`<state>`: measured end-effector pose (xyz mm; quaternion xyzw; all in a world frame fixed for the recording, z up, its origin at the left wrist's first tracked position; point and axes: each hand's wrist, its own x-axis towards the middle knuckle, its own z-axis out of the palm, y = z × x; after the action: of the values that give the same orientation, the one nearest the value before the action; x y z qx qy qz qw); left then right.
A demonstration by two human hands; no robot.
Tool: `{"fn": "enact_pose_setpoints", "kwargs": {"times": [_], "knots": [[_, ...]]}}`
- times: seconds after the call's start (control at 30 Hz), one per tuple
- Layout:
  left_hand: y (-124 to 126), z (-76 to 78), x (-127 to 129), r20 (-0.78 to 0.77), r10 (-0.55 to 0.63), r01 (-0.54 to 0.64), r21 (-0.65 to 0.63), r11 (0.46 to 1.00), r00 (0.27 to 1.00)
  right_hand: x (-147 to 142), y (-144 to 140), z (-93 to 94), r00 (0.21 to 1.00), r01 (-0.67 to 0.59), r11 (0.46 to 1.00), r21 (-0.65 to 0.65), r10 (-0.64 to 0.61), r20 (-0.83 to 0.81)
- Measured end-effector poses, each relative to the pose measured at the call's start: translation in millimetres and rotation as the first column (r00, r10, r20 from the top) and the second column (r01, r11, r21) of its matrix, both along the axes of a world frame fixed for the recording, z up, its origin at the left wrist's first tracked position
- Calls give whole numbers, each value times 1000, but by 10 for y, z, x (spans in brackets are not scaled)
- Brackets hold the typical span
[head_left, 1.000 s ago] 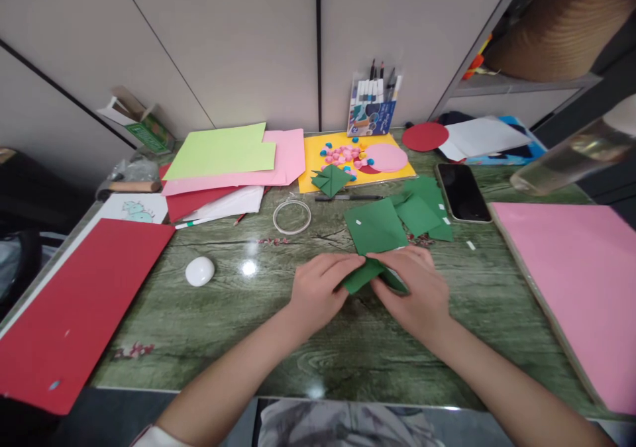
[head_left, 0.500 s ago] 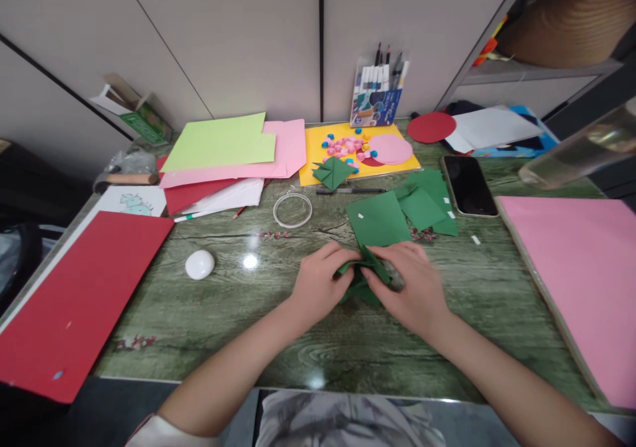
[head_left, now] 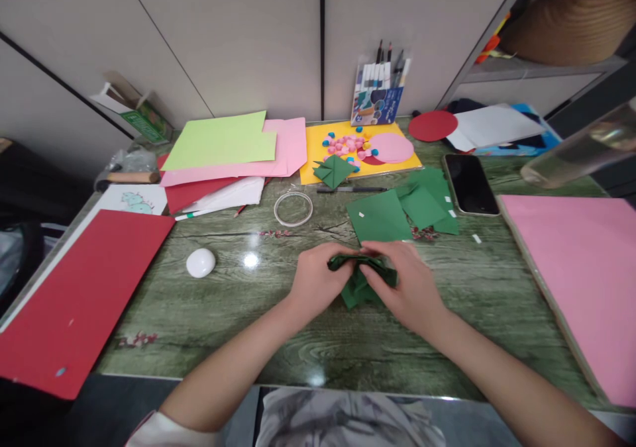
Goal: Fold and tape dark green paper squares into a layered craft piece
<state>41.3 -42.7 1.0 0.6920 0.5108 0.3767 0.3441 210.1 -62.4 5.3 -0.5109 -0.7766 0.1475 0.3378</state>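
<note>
Both hands pinch one folded piece of green paper (head_left: 365, 289) above the front middle of the table. My left hand (head_left: 320, 276) grips its left end between thumb and fingers. At the right end, my right hand (head_left: 410, 281) closes on it the same way. The top edge is bunched between the fingertips, and a part of the paper hangs below them; its exact folds are partly hidden. Just beyond the hands lie flat green paper squares (head_left: 380, 216). Further back, a folded green paper shape (head_left: 334, 171) rests on a yellow sheet (head_left: 311, 162).
A white egg-shaped object (head_left: 201, 263) and a wire ring (head_left: 293, 209) lie left of the hands. Red paper (head_left: 94, 295) covers the left edge, a pink pad (head_left: 576, 275) the right. A phone (head_left: 470, 185), a black pen (head_left: 350, 189) and a marker pack (head_left: 378, 93) are further back.
The green paper's top edge has been turned from upright flaps into a wider, flatter bunch between my fingers. My right fingers have shifted slightly left over it.
</note>
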Motion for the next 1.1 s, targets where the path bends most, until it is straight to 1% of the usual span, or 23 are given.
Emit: {"fn": "enact_pose_setpoints", "kwargs": {"times": [0.07,0.13,0.2,0.27,0.3,0.37,0.43,0.47,0.5,0.57,0.63,0.7,0.87,1.0,1.1], "knots": [[29,16,-13,44,70,-67,-57,996,997,15,6,33,992,52,992,-112,-64,-109],[61,28,-29,91,126,-117,-101,988,988,38,21,69,980,78,974,-214,-114,-162],[86,34,-43,137,164,-149,-115,982,977,59,38,94,981,98,958,-270,-138,-135],[92,30,-51,176,184,-169,-97,981,967,69,45,103,984,111,956,-272,-143,-103],[87,23,-52,188,184,-173,-78,982,965,69,43,104,984,111,961,-254,-141,-106],[61,0,-53,195,170,-169,-21,985,966,63,26,103,981,120,976,-180,-144,-131],[27,-31,-55,197,129,-146,76,986,972,54,0,105,978,153,986,-68,-161,-133],[11,-45,-58,202,98,-129,147,981,974,50,-15,109,979,162,987,-4,-161,-124],[-1,-55,-62,209,60,-107,225,968,976,47,-30,114,981,163,985,60,-156,-113],[-14,-61,-73,210,-26,-55,373,926,977,42,-54,128,988,134,977,166,-120,-95],[-12,-49,-85,191,-92,-9,471,882,977,38,-70,146,993,92,967,237,-71,-94],[-4,-31,-94,174,-112,6,517,856,978,34,-79,166,995,60,965,256,-36,-97],[3,-32,-101,154,-71,-23,537,843,985,29,-97,170,995,27,987,156,-12,-99],[-5,-40,-106,98,-36,-27,580,814,995,33,-100,115,997,11,979,203,5,-79],[-11,-20,-115,70,-55,1,616,788,996,50,-100,102,998,-39,970,238,52,-46]]}}
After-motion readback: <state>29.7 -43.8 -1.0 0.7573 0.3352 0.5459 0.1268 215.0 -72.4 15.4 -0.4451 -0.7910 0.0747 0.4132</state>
